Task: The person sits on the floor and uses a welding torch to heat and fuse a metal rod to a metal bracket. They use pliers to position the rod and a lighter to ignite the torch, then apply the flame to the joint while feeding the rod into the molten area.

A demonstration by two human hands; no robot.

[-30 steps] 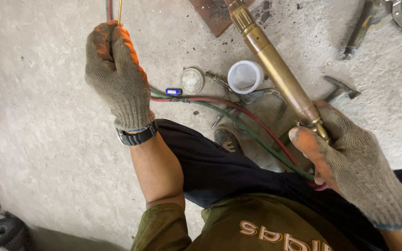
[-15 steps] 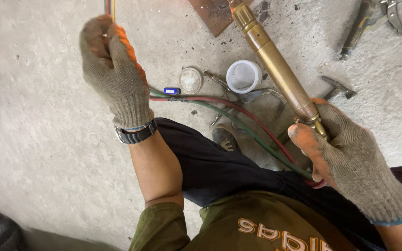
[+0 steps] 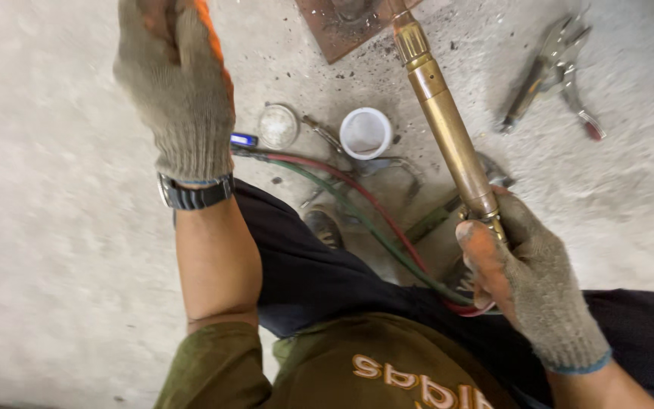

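Note:
My right hand [image 3: 531, 280], in a grey knit glove, grips the lower end of a long brass torch [image 3: 448, 129] that points up and away over the concrete floor. A red and a green hose [image 3: 357, 204] run from the torch's base across my lap to the left. My left hand [image 3: 179, 98], in a grey and orange glove with a dark wristwatch [image 3: 194, 193] below it, is raised at the top left with its fingers curled shut. The thin rod it held in the earlier frames is past the top edge.
On the floor lie a white cup [image 3: 365, 132], a small round jar [image 3: 278, 126], a blue lighter [image 3: 244, 139] and locking pliers [image 3: 554, 68] at the top right. A rusty metal plate [image 3: 342, 26] sits by the torch tip. My shoe [image 3: 323, 223] rests under the hoses.
My left hand has risen toward the top edge, and the thin rod has gone out of view. The torch stays in my right hand at much the same angle.

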